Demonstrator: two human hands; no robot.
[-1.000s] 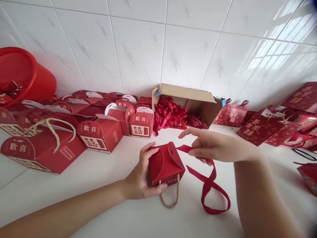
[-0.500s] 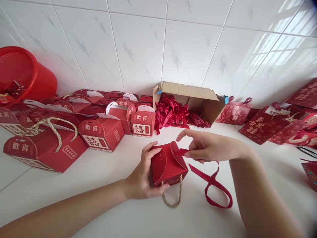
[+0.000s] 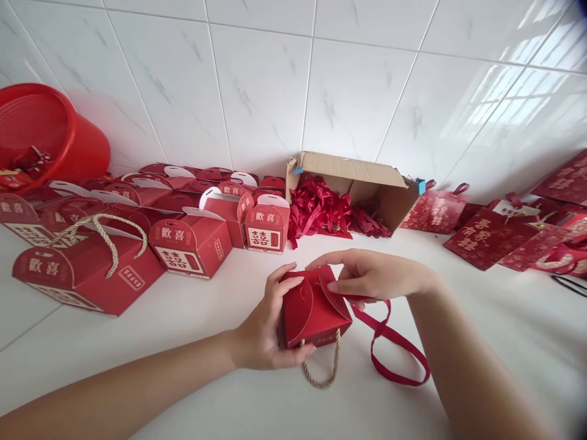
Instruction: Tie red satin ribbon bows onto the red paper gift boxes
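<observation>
My left hand grips a small red gift box from its left side, fingers on the top and thumb along the lower front edge. The box's curved top flaps are folded over one another. A twisted gold cord handle hangs from its front onto the table. Over the right flap, my right hand has its thumb at the flap's edge and index finger reaching to the back. It pinches a dark red ribbon, which trails in a loop on the table. The ribbon's near end is hidden under the fingers.
Several red gift boxes stand at left, one with a gold cord handle. A red bucket lies tipped behind them. Against the tiled wall, a cardboard box holds loose red ribbons. Red paper bags sit at right.
My right hand has moved left and closer over the box, its index finger now touching the back flap. The ribbon has shifted slightly with it. My left hand keeps its hold.
</observation>
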